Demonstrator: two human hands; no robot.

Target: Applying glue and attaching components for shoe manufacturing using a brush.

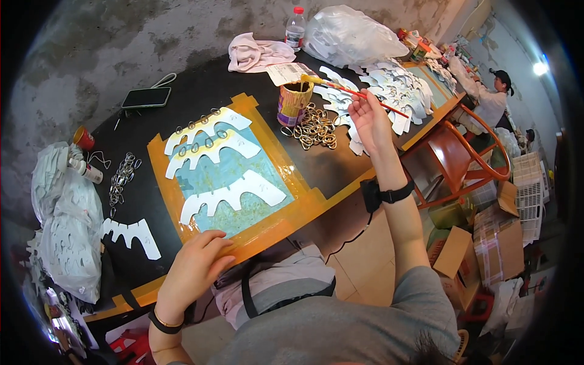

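My right hand (370,125) is raised near the far right of the table, closed on a red-handled brush (340,87). The brush's yellowed tip is at the rim of a stained yellow and purple can (292,108). My left hand (198,261) holds nothing, fingers apart, at the front edge of a blue-green board (240,225) framed in orange tape. Nearest to it on the board lies a white cut-out piece (234,196) with arched notches. Farther up, two similar pieces, one a notched strip (213,151), carry metal rings along a yellowish edge.
Gold-toned rings (313,129) are heaped beside the can, and silver rings (125,176) lie at left. White pieces (395,85) are piled at far right. A phone (146,98), pink cloth (258,53), bottle (295,29) and filled plastic bags (70,243) stand around. A wooden chair (462,152) is at right; another person sits beyond.
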